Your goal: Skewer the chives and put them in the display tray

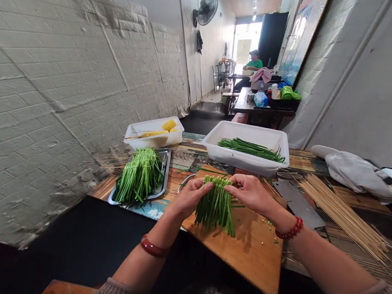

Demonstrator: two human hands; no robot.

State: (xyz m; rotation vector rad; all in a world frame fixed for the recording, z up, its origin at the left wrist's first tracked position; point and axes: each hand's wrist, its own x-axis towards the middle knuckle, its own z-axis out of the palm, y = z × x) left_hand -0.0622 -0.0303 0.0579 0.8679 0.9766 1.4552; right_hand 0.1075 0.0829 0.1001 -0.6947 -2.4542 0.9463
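Note:
My left hand (188, 197) and my right hand (251, 192) both grip the top end of a row of cut green chives (215, 206) that hangs down over a wooden cutting board (242, 252). The chive tops are bunched between my fingers, and a thin skewer seems to run through them. A red bangle sits on my left wrist, a red bead bracelet on my right.
A metal tray (166, 162) of chives lies left of the board. Behind are a white tub with corn (154, 133) and a white tub of chives (247, 147). A cleaver (298, 204), bamboo skewers (344, 216) and a cloth (357, 173) lie right. A person sits far back.

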